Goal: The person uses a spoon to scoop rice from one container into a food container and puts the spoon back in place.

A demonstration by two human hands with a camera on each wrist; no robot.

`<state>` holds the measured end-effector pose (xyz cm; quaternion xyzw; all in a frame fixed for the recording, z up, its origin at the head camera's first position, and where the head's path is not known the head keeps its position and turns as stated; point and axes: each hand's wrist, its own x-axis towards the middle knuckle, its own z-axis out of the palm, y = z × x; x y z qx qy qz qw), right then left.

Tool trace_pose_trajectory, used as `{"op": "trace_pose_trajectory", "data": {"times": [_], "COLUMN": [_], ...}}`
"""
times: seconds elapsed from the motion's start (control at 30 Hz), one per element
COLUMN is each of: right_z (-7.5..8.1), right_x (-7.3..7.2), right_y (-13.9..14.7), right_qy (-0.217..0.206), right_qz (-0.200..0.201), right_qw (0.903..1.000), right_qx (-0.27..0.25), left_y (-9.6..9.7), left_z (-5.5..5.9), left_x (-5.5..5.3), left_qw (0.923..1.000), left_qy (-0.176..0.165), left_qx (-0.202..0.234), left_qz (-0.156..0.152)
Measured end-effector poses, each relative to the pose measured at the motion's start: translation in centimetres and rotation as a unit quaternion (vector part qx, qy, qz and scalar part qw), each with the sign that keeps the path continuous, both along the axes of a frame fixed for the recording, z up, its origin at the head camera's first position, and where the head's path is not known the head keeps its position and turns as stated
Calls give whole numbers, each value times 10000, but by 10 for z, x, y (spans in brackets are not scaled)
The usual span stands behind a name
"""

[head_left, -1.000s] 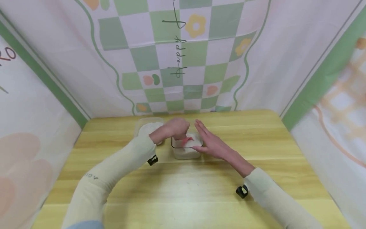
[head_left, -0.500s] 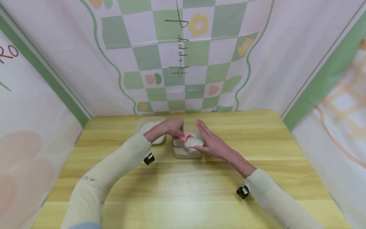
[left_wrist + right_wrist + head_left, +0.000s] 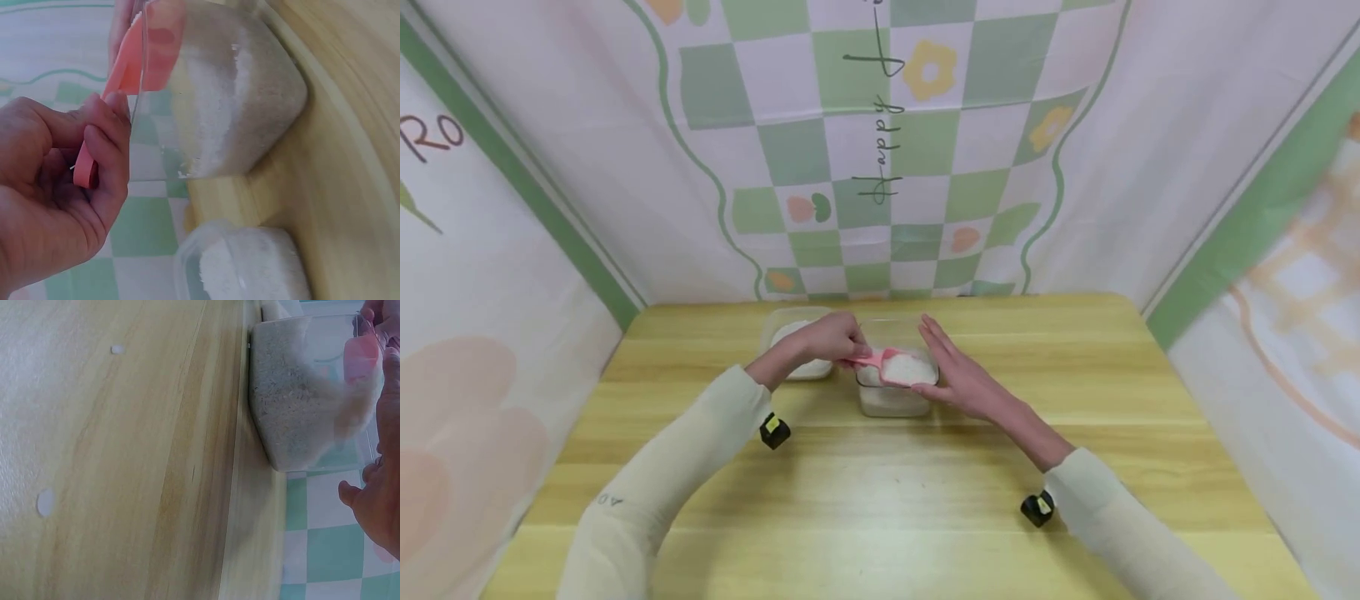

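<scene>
My left hand [image 3: 835,337] pinches the handle of a pink scoop [image 3: 874,360] heaped with white grains that look like rice. The scoop's bowl is over the mouth of a clear square container [image 3: 895,406], partly filled with the same grains. In the left wrist view the fingers curl round the handle [image 3: 85,165], by the container's rim. My right hand [image 3: 966,379] is at the container's right side with its fingers extended, thumb by the near rim. In the right wrist view the container [image 3: 300,394] shows grains through its wall; part of the right hand is out of frame.
Left of the container stands a second clear tub [image 3: 808,372] with white contents, partly behind the left forearm. Both stand near the back of a wooden table [image 3: 880,500]. A patterned cloth [image 3: 850,167] hangs behind it, and cloth walls flank both sides.
The left hand has drawn back leftward and the scoop has come up out of the grains, now level and full. The right hand has stayed by the container.
</scene>
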<state>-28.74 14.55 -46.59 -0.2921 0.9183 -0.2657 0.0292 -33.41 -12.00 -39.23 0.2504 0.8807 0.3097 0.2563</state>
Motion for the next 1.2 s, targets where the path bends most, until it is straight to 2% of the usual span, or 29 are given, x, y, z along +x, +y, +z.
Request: {"op": "trace_pose_trajectory", "data": {"times": [0.2, 0.33, 0.47, 0.67, 1.03, 1.2], "right_z": [-2, -1, -1, -2, -4, -3], "right_x": [0, 0, 1, 1, 1, 1], "right_y": [0, 1, 1, 1, 3, 3], "right_qy": [2, 45, -12, -23, 39, 12], "right_qz": [-3, 13, 4, 9, 49, 71], "right_qw": [10000, 10000, 10000, 9999, 9998, 9998], "right_qx": [-49, -82, -98, -146, -170, -185], "left_y": [-12, -17, -24, -35, -52, -65], "left_z": [-9, -11, -12, -15, -16, -14], "left_x": [7, 11, 15, 18, 23, 27], "left_qw": [9965, 9941, 9897, 9820, 9712, 9722], "left_qy": [-336, -388, -586, -855, -1032, -877], "left_qx": [540, 753, 982, 1401, 1854, 1873], "left_qz": [540, 681, 858, 938, 1083, 1097]}}
